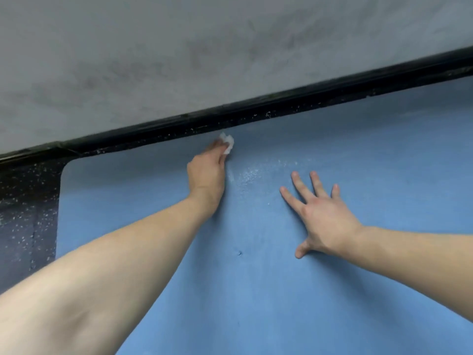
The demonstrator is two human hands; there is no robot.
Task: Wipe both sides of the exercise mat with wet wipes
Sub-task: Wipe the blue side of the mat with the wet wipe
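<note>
From the head view, the blue exercise mat [256, 290] lies flat on the dark speckled floor [28, 201], its far edge close to the black skirting [256, 106] of a grey wall [204, 47]. The left hand [207, 172] reaches to that far edge with its fingers closed round a crumpled white wet wipe [227, 143], pressing it to the mat. The right hand [320, 213] lies flat, fingers straight and spread, holding nothing, bracing the mat. A wet sheen [250, 174] between the hands suggests this patch is already wiped. Most of the upper face looks dry, and the underside is presumably yet to do.
</note>
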